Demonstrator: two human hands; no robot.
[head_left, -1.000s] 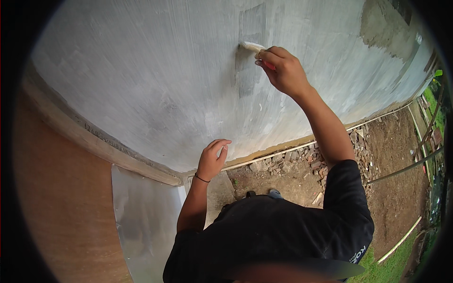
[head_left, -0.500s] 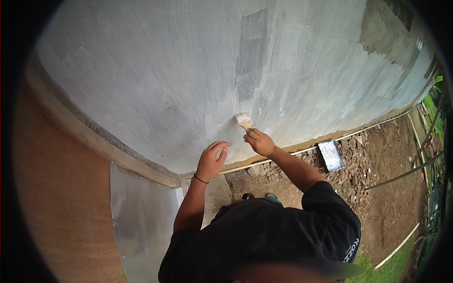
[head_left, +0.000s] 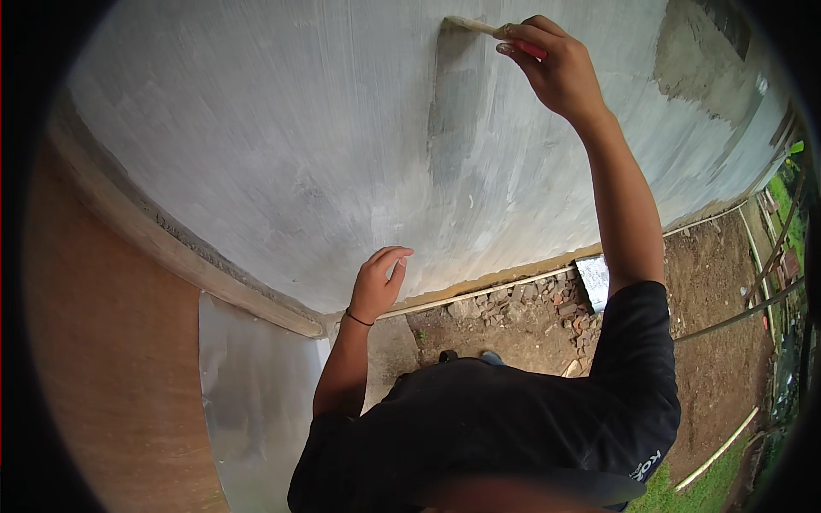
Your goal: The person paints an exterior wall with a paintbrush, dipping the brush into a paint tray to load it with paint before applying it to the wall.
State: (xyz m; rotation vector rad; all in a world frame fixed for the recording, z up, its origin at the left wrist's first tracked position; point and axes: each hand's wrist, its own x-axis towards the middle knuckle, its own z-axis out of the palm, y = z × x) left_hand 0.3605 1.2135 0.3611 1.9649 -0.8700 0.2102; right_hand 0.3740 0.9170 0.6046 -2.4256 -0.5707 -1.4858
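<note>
My right hand (head_left: pixel 554 67) grips a paintbrush (head_left: pixel 475 26) with a pale ferrule and a red handle end. Its bristles meet the grey wall (head_left: pixel 299 128) high up, at the top of a darker strip (head_left: pixel 453 111). Streaky whitish paint surrounds that strip. Lower down, my left hand (head_left: pixel 375 284) hovers close to the wall, thumb apart from loosely curved fingers, with nothing in it. A dark band circles that wrist. Beyond my right upper arm, a tray (head_left: pixel 593 282) of white paint is partly hidden.
Broken stones (head_left: pixel 522 303) and bare soil line the wall's foot. A brown panel (head_left: pixel 120 342) and a shiny metal sheet (head_left: pixel 256 402) stand at left. A bare brownish patch (head_left: pixel 697 64) shows on the wall at upper right. Thin poles (head_left: pixel 744 309) cross the far right.
My right hand has swept the paintbrush up from low on the wall to the top of the dark strip. My left hand has shifted slightly up and left.
</note>
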